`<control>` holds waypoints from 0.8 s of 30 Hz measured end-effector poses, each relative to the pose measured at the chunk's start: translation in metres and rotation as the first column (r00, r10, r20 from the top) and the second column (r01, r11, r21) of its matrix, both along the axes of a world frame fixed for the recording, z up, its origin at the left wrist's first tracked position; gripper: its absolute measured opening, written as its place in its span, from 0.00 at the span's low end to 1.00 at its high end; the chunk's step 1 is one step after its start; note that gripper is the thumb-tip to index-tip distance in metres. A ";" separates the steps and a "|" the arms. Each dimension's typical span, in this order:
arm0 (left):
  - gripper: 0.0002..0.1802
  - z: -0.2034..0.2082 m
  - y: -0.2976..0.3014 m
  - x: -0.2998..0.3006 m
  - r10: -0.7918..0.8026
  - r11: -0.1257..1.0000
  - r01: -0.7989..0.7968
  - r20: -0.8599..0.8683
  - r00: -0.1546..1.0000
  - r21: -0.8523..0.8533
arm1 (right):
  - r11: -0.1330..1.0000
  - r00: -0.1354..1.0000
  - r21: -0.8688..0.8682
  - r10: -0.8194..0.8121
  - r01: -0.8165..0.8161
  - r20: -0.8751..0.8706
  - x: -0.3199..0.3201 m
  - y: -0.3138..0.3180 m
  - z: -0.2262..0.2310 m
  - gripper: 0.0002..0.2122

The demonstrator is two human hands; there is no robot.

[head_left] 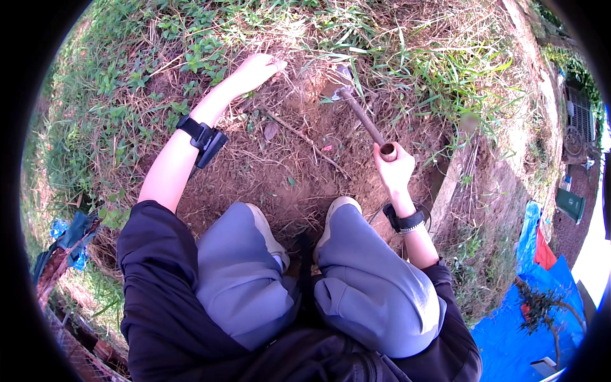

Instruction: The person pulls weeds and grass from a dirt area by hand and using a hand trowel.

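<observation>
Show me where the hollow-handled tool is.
In the head view, the hollow-handled tool slants just right of upper centre, held in the right hand, far end by grass.

One left hand (256, 73), one right hand (394, 172); one tool (364, 118); one stick (302, 136); two wrist straps (197, 132); two shoes (271, 234), near; one green bin (570, 205), far right.

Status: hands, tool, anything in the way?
Right hand closed on hand tool. Left hand at dry grass, grip unclear. Tool head at soil. Stick on soil nearby.
</observation>
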State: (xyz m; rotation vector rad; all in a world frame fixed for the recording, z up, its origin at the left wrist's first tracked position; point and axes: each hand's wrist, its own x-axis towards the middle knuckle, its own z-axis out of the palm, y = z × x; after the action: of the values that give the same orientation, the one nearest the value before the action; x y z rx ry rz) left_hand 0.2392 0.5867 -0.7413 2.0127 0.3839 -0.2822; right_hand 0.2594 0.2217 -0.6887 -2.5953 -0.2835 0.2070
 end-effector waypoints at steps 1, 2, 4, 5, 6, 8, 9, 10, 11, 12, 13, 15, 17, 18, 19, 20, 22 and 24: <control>0.24 0.000 0.000 -0.004 0.029 0.999 -0.028 0.019 0.999 -0.020 | 1.000 0.999 0.021 0.012 -0.013 0.030 -0.002 0.005 -0.003 0.12; 0.24 0.001 0.001 -0.007 0.057 0.998 -0.055 0.038 0.998 -0.041 | 0.999 0.998 0.041 0.022 -0.025 0.060 -0.003 0.010 -0.005 0.12; 0.24 0.021 0.006 -0.004 0.028 0.999 -0.028 -0.017 0.999 -0.029 | 0.997 0.998 0.067 0.021 -0.025 0.058 -0.003 0.010 -0.007 0.12; 0.24 0.016 0.003 -0.005 0.056 0.998 -0.055 0.013 0.998 -0.044 | 0.997 1.000 0.072 0.010 -0.012 0.025 -0.001 0.007 -0.006 0.12; 0.24 0.011 0.000 -0.005 0.084 0.995 -0.081 0.043 0.996 -0.059 | 0.997 1.000 0.078 -0.001 0.001 -0.008 0.001 0.002 -0.006 0.11; 0.23 0.009 0.000 -0.006 0.086 0.993 -0.085 0.013 0.996 -0.079 | 0.966 0.993 0.245 -0.053 0.077 -0.101 0.006 -0.007 -0.008 0.11; 0.23 0.009 0.001 -0.007 0.086 0.992 -0.086 -0.002 0.996 -0.090 | 0.935 0.983 0.326 -0.088 0.138 -0.163 0.008 -0.014 -0.005 0.12; 0.23 0.006 0.000 -0.009 0.049 0.995 -0.050 -0.008 0.999 -0.089 | 0.920 0.958 0.322 -0.148 0.224 -0.245 0.010 -0.032 -0.014 0.13; 0.23 0.003 0.003 -0.015 0.016 0.996 -0.018 -0.017 1.000 -0.086 | 0.889 0.917 0.351 -0.159 0.294 -0.366 0.007 -0.037 -0.004 0.13; 0.22 0.001 0.004 -0.019 -0.016 0.996 0.014 -0.026 1.000 -0.083 | 0.854 0.861 0.369 -0.161 0.366 -0.482 0.002 -0.043 0.007 0.13; 0.21 0.005 -0.006 -0.022 -0.017 0.996 0.015 -0.020 1.000 -0.086 | 0.894 0.908 0.325 -0.175 0.308 -0.380 -0.006 -0.059 0.005 0.13; 0.19 0.003 -0.018 -0.035 -0.025 0.998 0.022 -0.041 0.999 -0.067 | 0.985 0.998 0.169 -0.026 0.036 -0.056 -0.023 -0.068 0.014 0.11; 0.17 0.023 -0.038 -0.046 -0.070 0.997 0.071 -0.069 0.995 0.019 | 0.998 0.999 0.052 0.045 -0.045 0.008 -0.031 -0.071 0.028 0.10; 0.16 0.006 -0.040 -0.052 -0.066 0.997 0.064 -0.058 0.996 -0.031 | 0.995 0.995 0.028 0.090 -0.091 0.045 -0.029 -0.067 0.024 0.10; 0.15 0.017 -0.045 -0.054 -0.130 0.991 0.130 -0.025 0.991 -0.017 | 0.992 0.989 -0.008 0.125 -0.125 0.083 -0.025 -0.063 0.018 0.10; 0.15 0.036 -0.051 -0.059 -0.192 0.981 0.192 0.008 0.981 0.000 | 0.986 0.979 -0.045 0.163 -0.159 0.118 -0.020 -0.057 0.011 0.10; 0.14 0.048 -0.054 -0.073 -0.206 0.974 0.193 0.121 0.971 0.115 | 0.996 0.998 -0.067 0.055 -0.055 -0.002 -0.002 -0.008 0.002 0.11; 0.14 0.046 -0.040 -0.088 -0.160 0.973 0.118 0.212 0.964 0.198 | 0.999 1.000 0.035 -0.003 0.003 -0.006 -0.002 0.011 -0.006 0.12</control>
State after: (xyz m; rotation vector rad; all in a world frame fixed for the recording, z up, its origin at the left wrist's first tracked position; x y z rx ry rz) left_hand 0.1513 0.5467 -0.6956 2.2308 0.1270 -0.1040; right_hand 0.2572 0.2322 -0.6944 -2.5599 -0.2782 0.2067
